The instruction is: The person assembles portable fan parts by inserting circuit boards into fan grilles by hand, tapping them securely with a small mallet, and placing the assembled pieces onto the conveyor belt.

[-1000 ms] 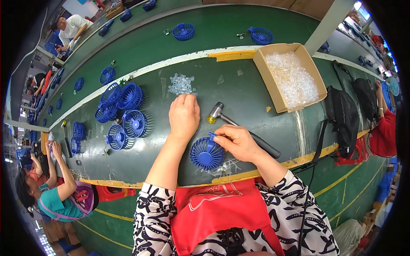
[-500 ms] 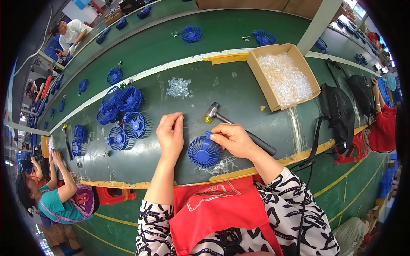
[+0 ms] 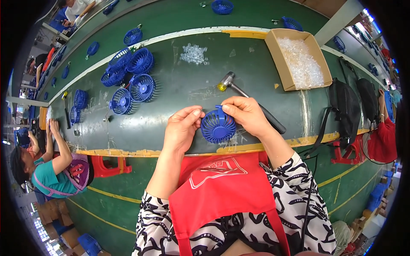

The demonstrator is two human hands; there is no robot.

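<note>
Between my hands a round blue fan housing (image 3: 218, 126) with slatted ribs is held over the near edge of the bench. My right hand (image 3: 245, 112) is closed, thumb and fingers pinching the short stem at the housing's top. Thumb and forefinger of my left hand (image 3: 183, 127) are pressed together close to the housing's left rim; anything between them is too small to make out. Beyond my right hand lies a mallet (image 3: 247, 96) with a black handle and a yellow-tipped head. Farther off sits a small pile of clear plastic pieces (image 3: 194, 54).
Several blue fan housings (image 3: 141, 88) cluster on the left of the bench. A cardboard box (image 3: 273, 55) of clear pieces stands at the far right, with a black bag (image 3: 343, 106) beyond it. More housings lie on the green conveyor (image 3: 179, 21). A co-worker (image 3: 55, 170) sits at left.
My left hand has moved right and in toward the fan housing, its fingertips now beside the rim. The right hand still grips the stem. The whole view has shifted, with the bench higher in the picture.
</note>
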